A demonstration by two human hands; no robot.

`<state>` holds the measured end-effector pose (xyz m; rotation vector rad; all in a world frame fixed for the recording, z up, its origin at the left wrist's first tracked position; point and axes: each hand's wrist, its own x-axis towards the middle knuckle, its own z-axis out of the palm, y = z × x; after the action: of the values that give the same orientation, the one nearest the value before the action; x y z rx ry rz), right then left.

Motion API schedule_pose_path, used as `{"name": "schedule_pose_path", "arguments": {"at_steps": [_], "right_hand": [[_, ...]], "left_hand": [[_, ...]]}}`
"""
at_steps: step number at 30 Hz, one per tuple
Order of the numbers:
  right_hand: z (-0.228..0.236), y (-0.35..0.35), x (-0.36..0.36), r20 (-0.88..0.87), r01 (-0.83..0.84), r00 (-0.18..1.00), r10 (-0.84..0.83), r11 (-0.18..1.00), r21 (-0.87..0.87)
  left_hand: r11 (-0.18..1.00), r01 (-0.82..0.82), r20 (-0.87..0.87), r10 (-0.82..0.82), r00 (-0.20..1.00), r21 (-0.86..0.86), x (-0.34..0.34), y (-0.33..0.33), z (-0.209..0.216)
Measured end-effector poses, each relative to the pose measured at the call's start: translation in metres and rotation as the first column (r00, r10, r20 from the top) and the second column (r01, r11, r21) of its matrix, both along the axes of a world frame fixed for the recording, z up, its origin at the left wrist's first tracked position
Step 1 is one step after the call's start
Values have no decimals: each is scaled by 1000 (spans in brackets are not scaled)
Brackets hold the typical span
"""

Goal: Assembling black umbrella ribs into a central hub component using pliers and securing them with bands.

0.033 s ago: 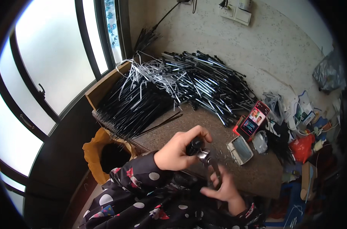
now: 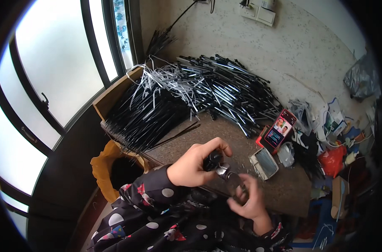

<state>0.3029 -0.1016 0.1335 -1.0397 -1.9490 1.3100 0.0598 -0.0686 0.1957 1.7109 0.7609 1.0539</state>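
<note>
My left hand (image 2: 190, 166) is curled round a black round-ended piece (image 2: 213, 158), whose rest is hidden in the palm. Against that piece sit the silver jaws of a hand tool that looks like pliers (image 2: 223, 169). The pliers' dark handles run down toward my right hand (image 2: 250, 200), whose fingers are bent round them and partly smeared by motion. Both hands are over the near edge of a brown worktable (image 2: 279, 194). Close by on the table lies a small open box (image 2: 264, 164) holding thin grey pieces.
A large heap of black rods (image 2: 229, 90) and a pile of thin black strands (image 2: 147, 119) with pale strips (image 2: 157, 82) fill the back. A phone (image 2: 279, 129) leans on a red box at right. An orange bag (image 2: 100, 168) stands left of the table.
My right hand has shifted slightly up and to the right at the pliers' handles. The left hand stays almost where it was, still gripping the black piece.
</note>
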Motion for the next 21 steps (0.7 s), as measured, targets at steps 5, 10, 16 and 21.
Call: {"name": "schedule_pose_path", "arguments": {"at_steps": [5,10,16,21], "right_hand": [[-4,-13,-1,207,85,924,-322,701,708],[-6,-19,0,-247,-163,965,83,933,-321],[-12,-22,-2,-384,-344,911,152,795,-500],[-36,-29,-28,-234,-79,970,61,995,-68]], "left_hand": [[991,-23,121,6,993,135,-1,6,-5],[987,-125,112,113,987,104,10,0,-6],[987,-161,72,161,984,-7,12,-5,-1],[939,-333,230,306,924,88,29,-11,-4]]}}
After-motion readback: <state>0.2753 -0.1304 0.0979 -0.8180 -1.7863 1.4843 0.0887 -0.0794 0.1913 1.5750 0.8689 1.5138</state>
